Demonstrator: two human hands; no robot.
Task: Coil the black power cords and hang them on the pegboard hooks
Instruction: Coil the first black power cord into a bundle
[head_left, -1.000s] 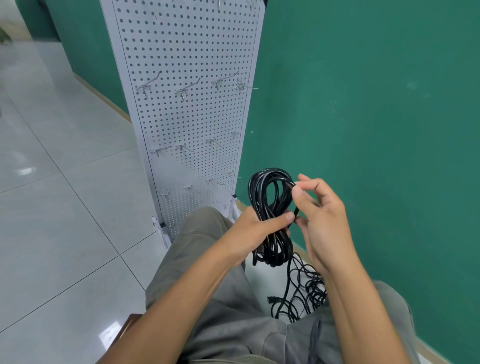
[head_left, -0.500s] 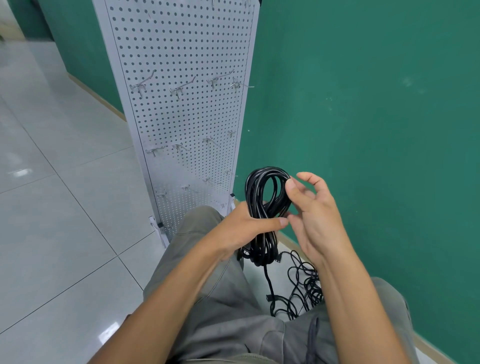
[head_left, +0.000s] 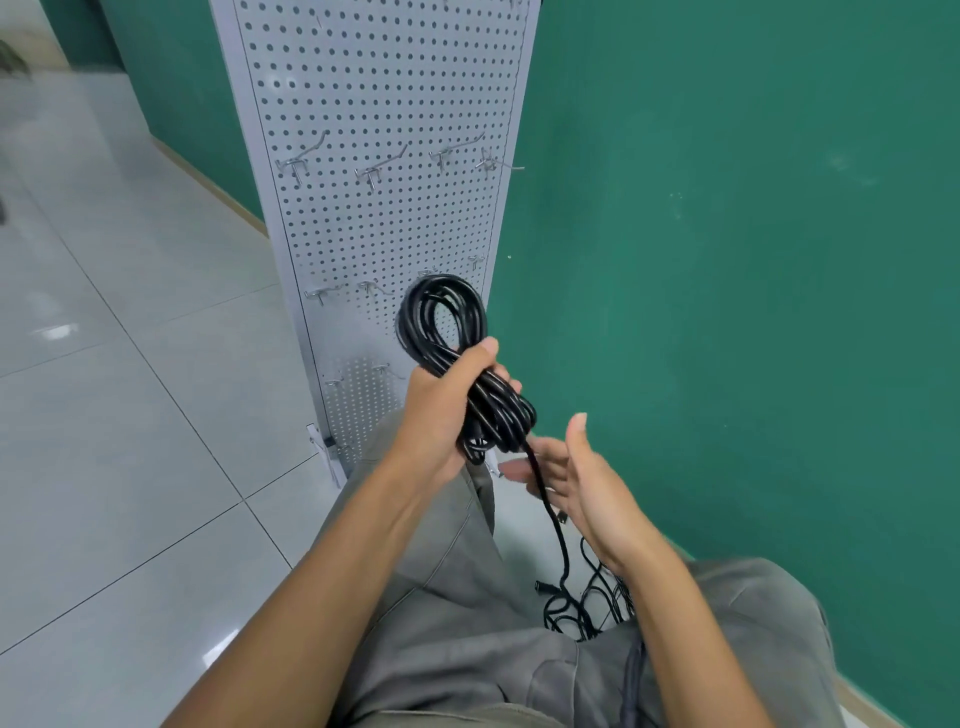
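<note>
Left hand: while the thumb presses across the top, the left hand grips the coiled black cord at its middle.
Cord position: held up in front of the white pegboard, below the upper hooks; its tail hangs down.
Right hand: the right hand is spread, fingers relaxed, the tail running across them.
Floor: loose cords lie between the knees.

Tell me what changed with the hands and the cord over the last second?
The right hand let go of the top of the coiled cord and dropped below it, now open beside the hanging tail. The left hand keeps gripping the coil's middle. The pegboard hooks remain bare, and loose cords still lie on the floor.
</note>
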